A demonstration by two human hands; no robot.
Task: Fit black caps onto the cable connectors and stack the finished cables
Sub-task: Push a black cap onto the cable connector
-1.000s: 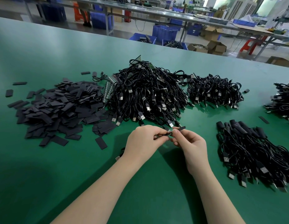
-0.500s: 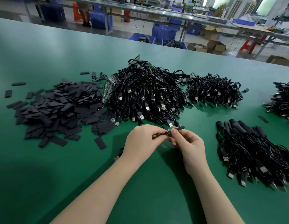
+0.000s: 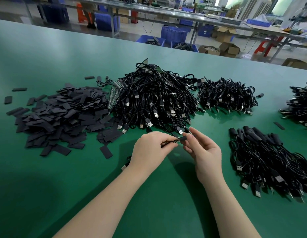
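Between both hands, black cap [image 3: 183, 138] lies sideways facing connector [image 3: 176, 140].

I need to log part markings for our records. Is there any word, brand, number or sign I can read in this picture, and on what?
None can be read.
Black caps: plain, no print shows.
Connectors in the cable pile: too small to tell any marking.
Cardboard boxes and blue crates behind the table: no legible label, blurred.

A single wide-angle view is taken from head height, aimed forward and down across the green desk [image 3: 46, 169]; the hands are seen close, and workshop benches [image 3: 166, 11] far behind.
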